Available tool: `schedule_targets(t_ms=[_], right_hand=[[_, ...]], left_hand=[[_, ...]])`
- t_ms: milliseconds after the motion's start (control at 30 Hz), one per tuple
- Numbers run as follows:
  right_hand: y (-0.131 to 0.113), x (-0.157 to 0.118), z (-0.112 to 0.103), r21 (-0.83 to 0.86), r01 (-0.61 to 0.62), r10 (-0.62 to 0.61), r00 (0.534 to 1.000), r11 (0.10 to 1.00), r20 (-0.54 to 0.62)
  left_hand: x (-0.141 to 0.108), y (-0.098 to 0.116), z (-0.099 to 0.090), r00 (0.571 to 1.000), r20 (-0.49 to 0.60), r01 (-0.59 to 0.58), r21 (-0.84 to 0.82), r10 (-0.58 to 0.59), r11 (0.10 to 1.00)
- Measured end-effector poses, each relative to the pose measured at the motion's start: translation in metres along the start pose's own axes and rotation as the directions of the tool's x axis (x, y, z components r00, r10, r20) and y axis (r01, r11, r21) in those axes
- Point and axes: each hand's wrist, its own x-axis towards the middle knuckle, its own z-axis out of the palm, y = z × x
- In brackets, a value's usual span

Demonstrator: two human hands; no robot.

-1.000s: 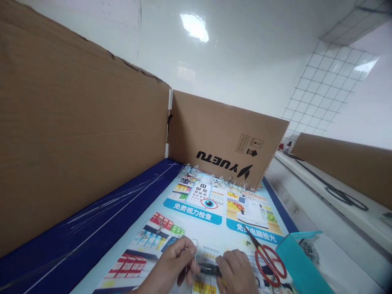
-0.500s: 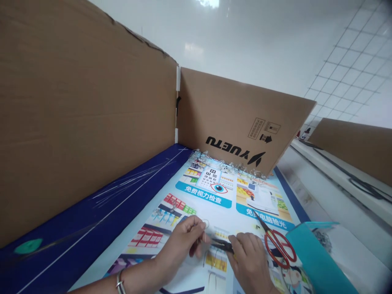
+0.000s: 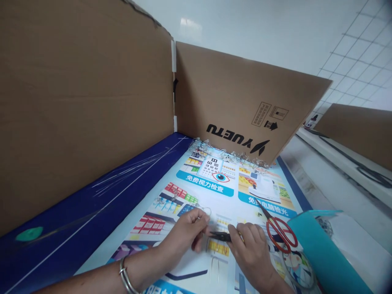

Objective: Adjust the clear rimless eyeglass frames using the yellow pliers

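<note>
While the right hand (image 3: 251, 254) closes on black pliers (image 3: 221, 236) lying nearly level, their tips point left toward a thin wire loop (image 3: 206, 211) pinched by the left hand (image 3: 187, 230).

Red-handled scissors (image 3: 280, 232) @ 3 o'clock on printed eye-test poster (image 3: 211, 204), teal folder (image 3: 321, 253) just beside them @ 4. Brown cardboard panels (image 3: 82, 102) @ 10 & 12, "YUETU" on the 12 o'clock one; navy mat (image 3: 92, 192) @ 9; clear plastic bits (image 3: 228, 156) along poster's far edge.
</note>
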Motion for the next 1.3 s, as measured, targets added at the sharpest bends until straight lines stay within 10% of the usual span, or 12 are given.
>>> schedule_targets(t_ms=[1300], right_hand=[[-0.0024, 0.0048, 0.0004, 0.033, 0.015, -0.018, 0.993, 0.999, 0.120]], left_hand=[[0.0026, -0.0029, -0.0021, 1.000, -0.002, 0.000, 0.130, 0.001, 0.992]])
